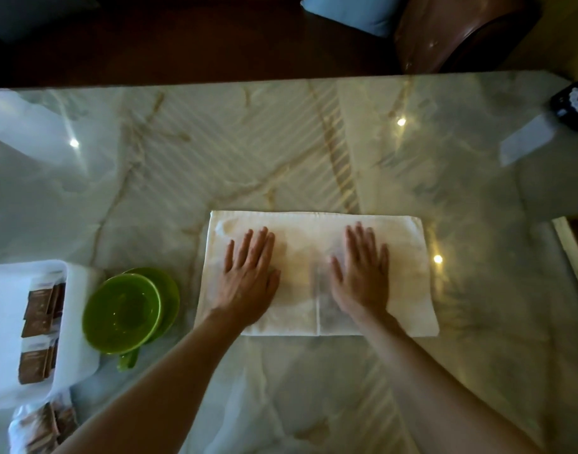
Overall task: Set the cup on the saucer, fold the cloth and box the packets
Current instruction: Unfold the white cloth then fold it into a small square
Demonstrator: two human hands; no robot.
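A white cloth [409,250] lies flat on the marble table, folded into a wide rectangle. My left hand [250,276] presses palm-down on its left half, fingers spread. My right hand [361,273] lies flat on its right half, fingers apart. A green cup [122,311] sits on a green saucer [169,290] to the left of the cloth, its handle pointing toward me. A white box [74,306] at the left edge holds several brown packets [38,309]. More brown packets [48,427] lie on the table below the box.
The marble table [281,152] stretches far behind the cloth. A dark patterned object [574,104] sits at the far right edge. A brown chair [461,31] and a blue cushion [350,11] stand beyond the table. A wooden edge [573,260] shows at the right.
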